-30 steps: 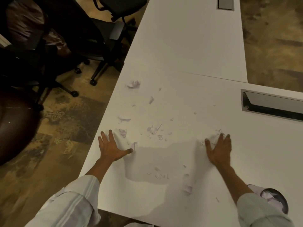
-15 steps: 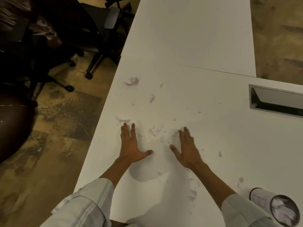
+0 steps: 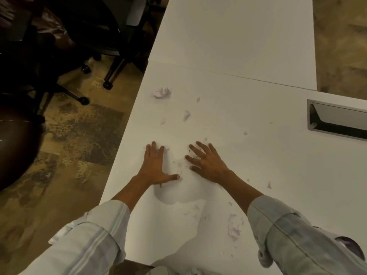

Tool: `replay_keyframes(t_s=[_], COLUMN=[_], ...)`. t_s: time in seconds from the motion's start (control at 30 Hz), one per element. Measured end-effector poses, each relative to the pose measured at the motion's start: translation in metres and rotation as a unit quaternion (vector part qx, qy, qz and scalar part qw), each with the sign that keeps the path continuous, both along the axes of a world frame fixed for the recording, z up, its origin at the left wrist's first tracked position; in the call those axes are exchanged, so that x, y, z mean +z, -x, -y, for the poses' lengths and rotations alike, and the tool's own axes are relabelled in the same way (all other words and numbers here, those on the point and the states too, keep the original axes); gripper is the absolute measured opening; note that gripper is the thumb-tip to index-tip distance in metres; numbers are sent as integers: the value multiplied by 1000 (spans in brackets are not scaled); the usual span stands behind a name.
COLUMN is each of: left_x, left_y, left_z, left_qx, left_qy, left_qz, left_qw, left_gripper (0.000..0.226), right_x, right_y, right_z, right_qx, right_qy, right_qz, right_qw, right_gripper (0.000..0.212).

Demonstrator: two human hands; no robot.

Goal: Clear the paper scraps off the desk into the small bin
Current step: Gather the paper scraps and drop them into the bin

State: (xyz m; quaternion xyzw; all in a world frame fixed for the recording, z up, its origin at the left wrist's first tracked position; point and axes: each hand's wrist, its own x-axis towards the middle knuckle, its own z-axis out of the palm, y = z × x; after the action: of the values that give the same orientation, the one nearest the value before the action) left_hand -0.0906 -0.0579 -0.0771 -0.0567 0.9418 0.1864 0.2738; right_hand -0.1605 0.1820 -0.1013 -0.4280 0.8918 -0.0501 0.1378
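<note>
Both hands lie flat with fingers straight, grasping nothing: the left hand (image 3: pixel 154 167) and right hand (image 3: pixel 206 163) press on the white tabletop (image 3: pixel 258 175), a small heap of paper scraps (image 3: pixel 178 165) between them. A crumpled scrap (image 3: pixel 162 93) lies farther off. The small bin (image 3: pixel 348 246) seems mostly hidden behind the right sleeve (image 3: pixel 294 235).

Off to the left I see dark office chairs (image 3: pixel 83 34) on castors, standing on a mottled brown carpet (image 3: pixel 75 139), and a rounded dark brown shape (image 3: pixel 14 147) at the far left edge that I cannot identify. On the right there is a rectangular metal cable port (image 3: pixel 337 122) with its flap tilted open. A second white tabletop (image 3: pixel 238 32) butts against the near one along a thin seam.
</note>
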Motion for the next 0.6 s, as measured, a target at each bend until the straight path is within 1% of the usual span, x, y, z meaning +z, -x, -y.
replay_keyframes(t_s=[0.1,0.2,0.27,0.37,0.43,0.53,0.6], left_x=[-8,-9,-6,-1,2,6,6], left_y=[-26,-50,-63,-81,-93,-109,-120], left_z=[-20,-34,-41,-53,-60,-72,-80], left_qx=[-49,-80,-88,-112,-111,-101,-109], left_qy=[6,6,5,18,9,-7,-5], left_qz=[-41,-74,-73,-66,-52,-51,-49], left_qw=[998,994,993,991,992,994,993], left_gripper=[122,93,83,86,92,100,103], right_x=[0,4,8,15,19,26,31], right_y=[-6,-18,-37,-77,-105,-139,-156], right_z=[-24,-60,-82,-106,-117,-129,-134], right_qx=[2,-37,-64,-92,-102,-94,-76], right_qy=[36,47,40,29,15,-4,-18], right_qz=[-34,-36,-28,12,46,80,94], right_qw=[999,998,997,995,994,992,993], right_gripper=[32,33,36,44,58,80,86])
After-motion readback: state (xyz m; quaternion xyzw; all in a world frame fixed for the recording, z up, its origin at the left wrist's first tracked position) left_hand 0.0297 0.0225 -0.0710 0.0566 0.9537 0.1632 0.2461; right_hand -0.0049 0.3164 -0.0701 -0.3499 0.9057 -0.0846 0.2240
